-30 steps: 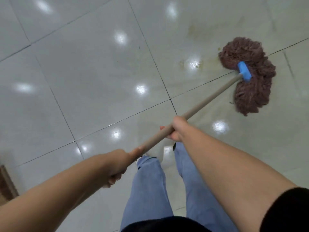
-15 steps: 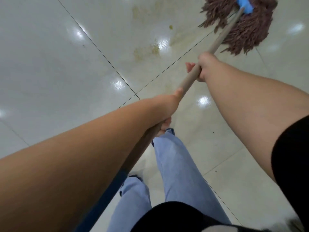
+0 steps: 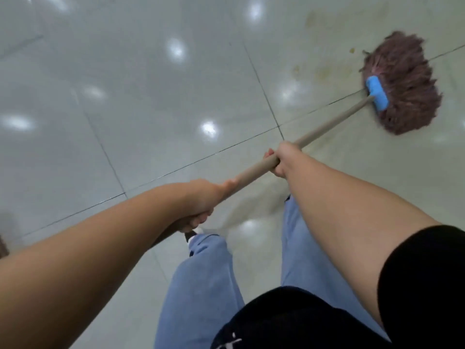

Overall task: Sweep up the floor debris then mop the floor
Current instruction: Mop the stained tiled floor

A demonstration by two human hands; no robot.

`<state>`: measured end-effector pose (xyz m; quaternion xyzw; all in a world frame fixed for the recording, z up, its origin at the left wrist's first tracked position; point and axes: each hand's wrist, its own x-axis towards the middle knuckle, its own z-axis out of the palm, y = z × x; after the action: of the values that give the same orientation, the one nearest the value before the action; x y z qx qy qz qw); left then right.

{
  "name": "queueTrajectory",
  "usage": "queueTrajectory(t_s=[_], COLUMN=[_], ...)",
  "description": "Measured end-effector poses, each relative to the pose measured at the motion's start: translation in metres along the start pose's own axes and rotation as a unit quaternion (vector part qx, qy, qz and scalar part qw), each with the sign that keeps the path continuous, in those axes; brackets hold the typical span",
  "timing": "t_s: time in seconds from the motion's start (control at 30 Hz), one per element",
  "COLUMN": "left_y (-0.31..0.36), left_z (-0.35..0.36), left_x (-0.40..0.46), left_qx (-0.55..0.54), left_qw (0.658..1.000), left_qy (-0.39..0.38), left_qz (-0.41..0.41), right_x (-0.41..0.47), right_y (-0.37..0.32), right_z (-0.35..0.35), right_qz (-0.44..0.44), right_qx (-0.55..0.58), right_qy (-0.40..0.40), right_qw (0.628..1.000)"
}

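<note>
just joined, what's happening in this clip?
A person is mopping a tiled floor. Both hands hold the mop handle: the left hand near its upper end, the right hand further down. The mop head lies on the floor to the front right, beside yellowish stains and a small speck. No broom or dustpan is in view.
</note>
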<state>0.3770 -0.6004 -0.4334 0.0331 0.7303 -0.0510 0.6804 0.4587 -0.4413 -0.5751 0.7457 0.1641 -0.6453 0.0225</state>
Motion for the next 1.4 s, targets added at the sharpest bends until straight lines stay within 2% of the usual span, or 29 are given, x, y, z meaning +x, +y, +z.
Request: queueTrajectory(t_s=[0.1, 0.23, 0.3, 0.4, 0.6, 0.7, 0.93, 1.07, 1.17, 1.27, 1.4], left_y=[-0.124, -0.254, -0.29, -0.306, -0.273, -0.223, -0.042, 0.064, 0.12, 0.137, 0.082], left_z=[-0.04, -0.07, -0.07, -0.06, -0.039, -0.032, -0.017, 0.016, 0.055, 0.082, 0.073], left_x=[-0.019, -0.06, -0.07, -0.07, -0.065, -0.063, -0.023, 0.007, 0.015, 0.017, 0.02], left_qx=[0.014, 0.009, 0.008, 0.003, 0.012, 0.013, 0.018, 0.012, -0.038, -0.074, -0.08], left_qw=[0.999, 0.996, 0.994, 0.993, 0.989, 0.991, 0.998, 0.999, 0.997, 0.99, 0.991], left_qy=[0.02, -0.002, -0.009, -0.01, -0.007, -0.02, -0.024, -0.023, -0.068, -0.119, -0.108], left_qz=[-0.026, -0.094, -0.11, -0.118, -0.145, -0.13, -0.059, -0.021, -0.017, 0.0, -0.007], right_x=[-0.048, -0.118, -0.14, -0.151, -0.138, -0.121, -0.04, 0.006, 0.023, 0.028, 0.016], right_y=[0.097, 0.206, 0.236, 0.249, 0.226, 0.186, 0.033, -0.051, -0.089, -0.095, -0.054], right_z=[0.075, 0.142, 0.155, 0.153, 0.128, 0.105, 0.028, -0.028, -0.073, -0.097, -0.076], right_qz=[0.034, 0.094, 0.11, 0.111, 0.091, 0.08, 0.021, -0.024, -0.055, -0.066, -0.058], right_qx=[0.006, -0.014, -0.027, -0.032, -0.019, -0.009, 0.029, 0.008, -0.026, -0.039, -0.051], right_qy=[-0.036, -0.057, -0.057, -0.052, -0.051, -0.059, -0.032, 0.018, 0.071, 0.097, 0.079], right_qw=[0.999, 0.994, 0.992, 0.992, 0.994, 0.995, 0.999, 1.0, 0.996, 0.992, 0.994])
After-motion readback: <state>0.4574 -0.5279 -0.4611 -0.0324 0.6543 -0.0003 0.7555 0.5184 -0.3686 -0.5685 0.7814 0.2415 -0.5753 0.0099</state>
